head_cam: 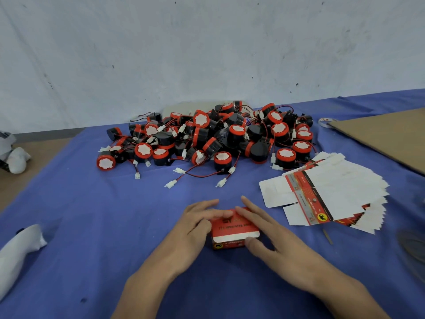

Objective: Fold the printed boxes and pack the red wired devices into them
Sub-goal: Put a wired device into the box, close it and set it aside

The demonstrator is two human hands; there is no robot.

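— Which step are you on?
— Closing a printed box [232, 227] at six o'clock on the desk [110, 215]. My left hand [197, 224] and right hand [266, 229] press it with straight fingers, neither grip clasping; my right thumb sits on the white flap [230, 237].
— Next?
— Probably tucking that flap, then taking a blank from the stack [340, 187] at three o'clock and a unit from the device pile [207, 137] at twelve.

Print on red box [230, 228] blurred unreadable, dark thing [412, 246] smeared at right edge, white cloth [18, 252] cut off at left
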